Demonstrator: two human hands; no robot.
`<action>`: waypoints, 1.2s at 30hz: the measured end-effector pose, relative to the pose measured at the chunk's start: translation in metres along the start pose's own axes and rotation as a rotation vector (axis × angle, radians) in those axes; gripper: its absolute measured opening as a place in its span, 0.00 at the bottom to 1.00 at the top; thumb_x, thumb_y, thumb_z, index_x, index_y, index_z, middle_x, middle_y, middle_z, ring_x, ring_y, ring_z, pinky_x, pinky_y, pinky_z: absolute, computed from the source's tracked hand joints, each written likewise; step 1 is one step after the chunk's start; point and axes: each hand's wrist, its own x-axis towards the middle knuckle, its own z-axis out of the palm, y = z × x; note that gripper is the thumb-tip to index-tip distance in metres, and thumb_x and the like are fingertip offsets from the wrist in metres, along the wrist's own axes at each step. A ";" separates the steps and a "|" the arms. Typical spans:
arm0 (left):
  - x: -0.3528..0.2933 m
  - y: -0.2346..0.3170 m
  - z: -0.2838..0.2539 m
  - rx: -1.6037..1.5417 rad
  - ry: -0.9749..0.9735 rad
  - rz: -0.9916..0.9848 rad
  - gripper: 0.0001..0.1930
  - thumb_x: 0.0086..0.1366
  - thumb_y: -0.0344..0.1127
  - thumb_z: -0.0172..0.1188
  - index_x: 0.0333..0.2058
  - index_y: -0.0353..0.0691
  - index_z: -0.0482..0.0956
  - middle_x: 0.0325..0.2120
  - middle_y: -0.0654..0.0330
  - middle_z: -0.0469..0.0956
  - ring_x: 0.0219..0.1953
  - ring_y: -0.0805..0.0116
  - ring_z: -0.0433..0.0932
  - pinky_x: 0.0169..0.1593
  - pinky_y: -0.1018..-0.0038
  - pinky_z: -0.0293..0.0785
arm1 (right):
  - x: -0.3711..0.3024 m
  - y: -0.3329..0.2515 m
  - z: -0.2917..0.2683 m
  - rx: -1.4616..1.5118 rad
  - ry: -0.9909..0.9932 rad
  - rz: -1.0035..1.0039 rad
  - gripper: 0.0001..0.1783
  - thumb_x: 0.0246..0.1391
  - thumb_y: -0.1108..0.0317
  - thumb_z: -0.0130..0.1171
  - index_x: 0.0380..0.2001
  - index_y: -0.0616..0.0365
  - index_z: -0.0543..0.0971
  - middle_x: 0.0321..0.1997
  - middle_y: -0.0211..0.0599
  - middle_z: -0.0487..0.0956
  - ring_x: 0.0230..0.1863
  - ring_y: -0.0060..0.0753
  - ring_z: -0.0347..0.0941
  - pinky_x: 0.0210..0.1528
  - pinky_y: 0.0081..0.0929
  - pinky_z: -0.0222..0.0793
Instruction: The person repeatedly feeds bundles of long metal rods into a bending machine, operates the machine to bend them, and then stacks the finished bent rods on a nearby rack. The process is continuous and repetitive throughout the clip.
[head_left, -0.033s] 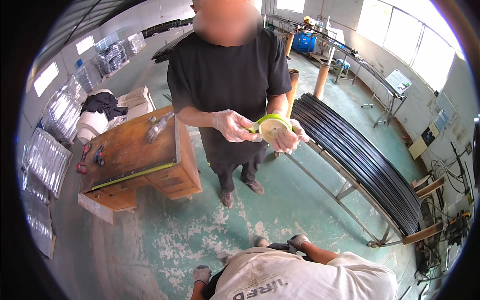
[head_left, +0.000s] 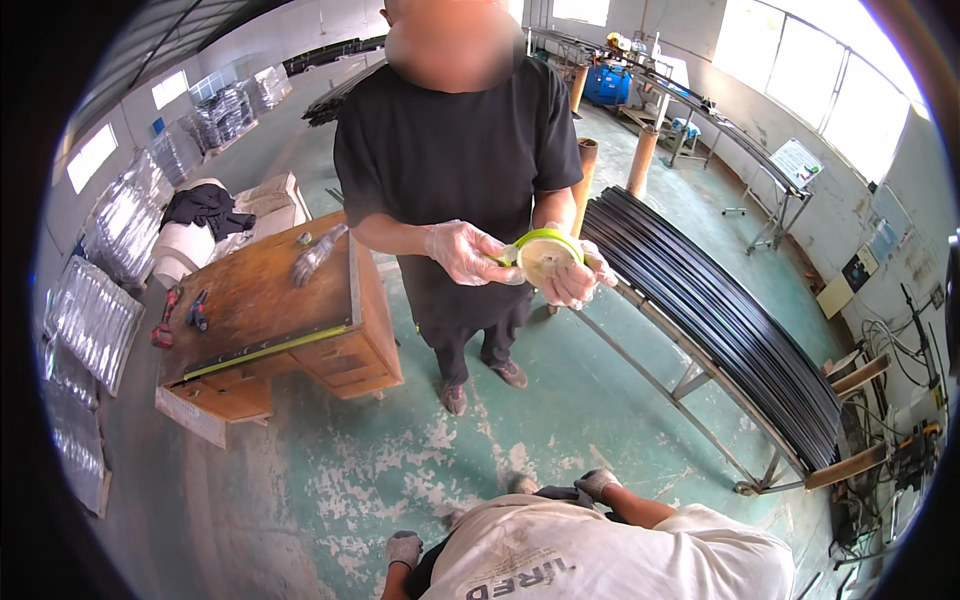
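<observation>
At the lower edge, my left hand [head_left: 404,548] hangs beside my body in a greyish knit glove; its fingers are too small and turned away to read. Farther right, my right hand [head_left: 598,484], gloved alike, is next to dark cloth [head_left: 560,493] at the front of my body, its fingers mostly hidden. No held object shows at either hand. Facing me stands a co-worker [head_left: 455,150] in black, whose hands wear clear plastic gloves over pale ones. Those hands hold a roll of bright green tape [head_left: 548,255] with a pale round core, one hand pinching the tape's free end.
At left is a wooden desk [head_left: 270,290] bearing a red power tool [head_left: 167,315], blue-handled pliers [head_left: 198,311] and a grey glove [head_left: 318,256]. A rack of long black strips [head_left: 715,325] runs along the right. Behind the desk stands an armchair [head_left: 270,200] with dark clothing.
</observation>
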 end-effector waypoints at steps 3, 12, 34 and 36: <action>0.004 0.003 0.000 -0.036 -0.007 -0.018 0.10 0.63 0.38 0.65 0.25 0.43 0.90 0.25 0.54 0.89 0.30 0.57 0.90 0.39 0.62 0.84 | 0.004 0.006 0.002 0.008 0.003 0.005 0.27 0.62 0.42 0.64 0.51 0.49 0.94 0.52 0.43 0.92 0.54 0.44 0.89 0.59 0.42 0.81; 0.011 0.001 0.001 -0.185 0.002 -0.100 0.09 0.61 0.39 0.66 0.28 0.44 0.91 0.27 0.54 0.89 0.32 0.56 0.89 0.40 0.62 0.84 | 0.012 0.000 -0.004 0.032 -0.061 0.050 0.31 0.58 0.42 0.65 0.55 0.52 0.92 0.61 0.46 0.90 0.64 0.48 0.86 0.67 0.42 0.79; 0.026 -0.018 0.007 -0.433 0.166 -0.038 0.11 0.61 0.38 0.64 0.27 0.40 0.90 0.27 0.53 0.89 0.28 0.58 0.89 0.39 0.67 0.84 | 0.013 -0.020 -0.008 0.063 -0.050 0.038 0.28 0.60 0.44 0.67 0.54 0.52 0.92 0.59 0.46 0.90 0.61 0.48 0.87 0.65 0.41 0.79; 0.029 -0.017 0.007 -0.412 0.138 -0.048 0.10 0.61 0.38 0.64 0.28 0.40 0.91 0.27 0.53 0.89 0.28 0.59 0.89 0.39 0.67 0.84 | 0.012 -0.017 -0.008 0.080 -0.050 0.048 0.29 0.60 0.44 0.66 0.54 0.52 0.92 0.59 0.46 0.90 0.62 0.49 0.87 0.65 0.41 0.79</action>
